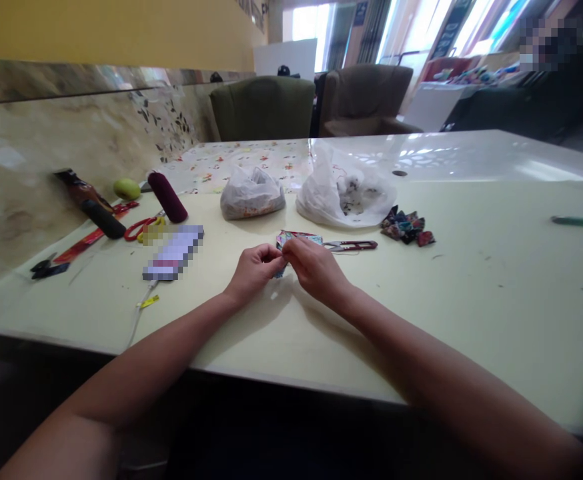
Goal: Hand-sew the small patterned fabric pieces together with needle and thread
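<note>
My left hand (pixel 256 268) and my right hand (pixel 315 265) meet over the middle of the table, fingertips pinched together. A small dark blue patterned cloth piece (pixel 280 272) shows just under the left fingertips, mostly covered by them. What the right fingertips pinch is hidden. Directly behind the hands lies some colourful patterned cloth (pixel 301 235). Thread snips (pixel 355 246) with a dark red handle rest beside it, to the right of my right hand. Farther right is a little heap of folded patterned cloth pieces (pixel 402 225).
Two white plastic bags (pixel 251 193) (pixel 321 197) stand behind the hands. On the left are a phone (pixel 174 253) with its cable, scissors (pixel 139 229), a maroon thread spool (pixel 167 198), a dark cylinder (pixel 103 219), a bottle (pixel 82 190) and a green fruit (pixel 127 189). A green pen-like stick (pixel 580 222) lies far right.
</note>
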`<state>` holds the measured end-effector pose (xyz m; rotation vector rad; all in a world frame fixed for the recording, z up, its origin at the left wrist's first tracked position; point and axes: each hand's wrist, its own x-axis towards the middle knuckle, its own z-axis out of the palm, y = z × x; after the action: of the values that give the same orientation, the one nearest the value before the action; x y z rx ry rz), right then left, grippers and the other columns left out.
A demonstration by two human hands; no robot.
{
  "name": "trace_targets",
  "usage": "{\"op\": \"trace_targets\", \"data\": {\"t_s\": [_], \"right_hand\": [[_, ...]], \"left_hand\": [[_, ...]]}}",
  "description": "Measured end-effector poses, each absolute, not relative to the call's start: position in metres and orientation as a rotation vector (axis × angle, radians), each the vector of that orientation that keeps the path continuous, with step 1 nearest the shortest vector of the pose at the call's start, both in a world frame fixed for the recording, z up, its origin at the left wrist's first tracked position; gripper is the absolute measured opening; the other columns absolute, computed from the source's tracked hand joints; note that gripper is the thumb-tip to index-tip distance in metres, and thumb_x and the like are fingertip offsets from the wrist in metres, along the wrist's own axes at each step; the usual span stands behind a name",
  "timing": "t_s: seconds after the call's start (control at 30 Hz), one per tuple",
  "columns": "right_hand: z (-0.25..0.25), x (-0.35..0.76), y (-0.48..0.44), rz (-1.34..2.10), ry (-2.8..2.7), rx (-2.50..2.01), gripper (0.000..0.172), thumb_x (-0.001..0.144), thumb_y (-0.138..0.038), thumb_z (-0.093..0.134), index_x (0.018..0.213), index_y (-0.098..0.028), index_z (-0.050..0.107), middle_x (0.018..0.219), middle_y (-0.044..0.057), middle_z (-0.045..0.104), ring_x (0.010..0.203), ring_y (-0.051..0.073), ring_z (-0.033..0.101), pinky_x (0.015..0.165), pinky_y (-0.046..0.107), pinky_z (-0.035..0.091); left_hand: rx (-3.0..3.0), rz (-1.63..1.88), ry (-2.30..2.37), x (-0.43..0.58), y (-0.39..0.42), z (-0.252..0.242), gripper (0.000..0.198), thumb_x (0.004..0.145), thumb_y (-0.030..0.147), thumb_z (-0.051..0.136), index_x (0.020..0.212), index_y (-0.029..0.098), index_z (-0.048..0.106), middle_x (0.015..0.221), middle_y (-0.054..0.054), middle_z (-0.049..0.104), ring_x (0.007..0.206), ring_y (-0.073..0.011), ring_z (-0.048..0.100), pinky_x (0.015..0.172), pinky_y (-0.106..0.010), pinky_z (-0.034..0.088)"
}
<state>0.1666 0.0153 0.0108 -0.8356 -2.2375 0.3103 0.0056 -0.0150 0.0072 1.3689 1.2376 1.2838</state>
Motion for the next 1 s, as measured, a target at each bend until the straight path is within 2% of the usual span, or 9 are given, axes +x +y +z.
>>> {"op": "trace_targets", "data": {"t_s": [0.13, 0.23, 0.33, 0.43, 0.5, 0.57, 0.67, 0.83, 1.0], "right_hand": [[0.012, 0.166, 0.014, 0.051, -2.313, -0.840, 0.021, 0.092, -0.010, 0.042, 0.081, -0.020, 0.057, 0.087, 0.009, 0.060, 0.083, 0.022, 0.050, 0.074, 0.033, 0.035], [0.017, 0.165, 0.008, 0.072, -2.258, -0.709, 0.027, 0.095, -0.011, 0.039, 0.078, -0.021, 0.058, 0.087, 0.009, 0.062, 0.087, 0.022, 0.050, 0.080, 0.036, 0.037], [0.026, 0.166, 0.001, 0.371, -2.073, -0.622, 0.022, 0.096, -0.018, 0.044, 0.079, -0.021, 0.058, 0.090, 0.008, 0.063, 0.087, 0.019, 0.054, 0.080, 0.035, 0.043], [0.038, 0.174, 0.003, 0.900, -1.766, -0.595, 0.009, 0.095, -0.028, 0.051, 0.088, -0.023, 0.054, 0.084, 0.003, 0.064, 0.075, 0.016, 0.059, 0.068, 0.031, 0.048], [0.045, 0.186, 0.012, 1.170, -1.525, -0.576, 0.011, 0.094, -0.034, 0.054, 0.092, -0.025, 0.049, 0.075, -0.001, 0.062, 0.065, 0.015, 0.060, 0.057, 0.028, 0.047], [0.051, 0.202, 0.027, 1.234, -1.319, -0.560, 0.018, 0.089, -0.036, 0.060, 0.090, -0.026, 0.046, 0.068, -0.004, 0.057, 0.060, 0.014, 0.058, 0.053, 0.027, 0.046], [0.057, 0.230, 0.051, 1.177, -1.118, -0.527, 0.021, 0.083, -0.029, 0.068, 0.085, -0.026, 0.047, 0.060, -0.007, 0.046, 0.055, 0.012, 0.053, 0.056, 0.028, 0.049], [0.057, 0.262, 0.080, 0.939, -0.864, -0.560, 0.017, 0.082, -0.010, 0.060, 0.079, -0.026, 0.052, 0.053, -0.007, 0.045, 0.054, 0.012, 0.053, 0.072, 0.041, 0.054], [0.049, 0.278, 0.095, 0.474, -0.839, -0.681, 0.028, 0.079, 0.002, 0.053, 0.071, -0.024, 0.054, 0.050, -0.005, 0.046, 0.046, 0.011, 0.048, 0.063, 0.035, 0.048]], "left_hand": [[1.472, 1.282, 1.289, 0.010, -0.018, 0.009, 0.025, 0.071, 0.036, 0.076, 0.067, 0.015, 0.064, 0.060, 0.001, 0.057, 0.058, -0.0104, 0.048, 0.057, -0.025, 0.037], [1.480, 1.275, 1.299, 0.011, -0.018, 0.009, 0.020, 0.071, 0.031, 0.074, 0.063, 0.016, 0.062, 0.057, 0.003, 0.055, 0.056, -0.0102, 0.046, 0.056, -0.025, 0.037], [1.391, 1.309, 1.299, 0.008, -0.014, 0.005, 0.016, 0.070, 0.027, 0.073, 0.064, 0.017, 0.062, 0.059, 0.002, 0.056, 0.056, -0.0104, 0.047, 0.055, -0.025, 0.038], [1.200, 1.355, 1.281, 0.001, -0.006, 0.001, 0.015, 0.069, 0.028, 0.074, 0.069, 0.016, 0.064, 0.064, 0.000, 0.060, 0.056, -0.0105, 0.050, 0.053, -0.025, 0.040], [1.073, 1.384, 1.291, -0.005, -0.001, 0.000, 0.017, 0.067, 0.029, 0.075, 0.072, 0.016, 0.065, 0.069, -0.001, 0.063, 0.059, -0.0112, 0.054, 0.052, -0.024, 0.041], [0.967, 1.404, 1.294, -0.011, 0.004, 0.000, 0.018, 0.066, 0.029, 0.075, 0.073, 0.017, 0.064, 0.072, -0.003, 0.064, 0.062, -0.0121, 0.056, 0.049, -0.023, 0.041], [0.877, 1.422, 1.279, -0.019, 0.010, -0.001, 0.020, 0.065, 0.029, 0.076, 0.074, 0.016, 0.064, 0.075, -0.004, 0.065, 0.063, -0.0130, 0.058, 0.047, -0.022, 0.042], [0.828, 1.459, 1.282, -0.026, 0.017, -0.005, 0.021, 0.065, 0.028, 0.078, 0.075, 0.015, 0.063, 0.079, -0.006, 0.067, 0.067, -0.0145, 0.061, 0.050, -0.023, 0.049], [0.780, 1.503, 1.300, -0.029, 0.019, -0.003, 0.018, 0.066, 0.025, 0.075, 0.073, 0.015, 0.061, 0.080, -0.007, 0.067, 0.070, -0.0148, 0.061, 0.052, -0.023, 0.050]]}}
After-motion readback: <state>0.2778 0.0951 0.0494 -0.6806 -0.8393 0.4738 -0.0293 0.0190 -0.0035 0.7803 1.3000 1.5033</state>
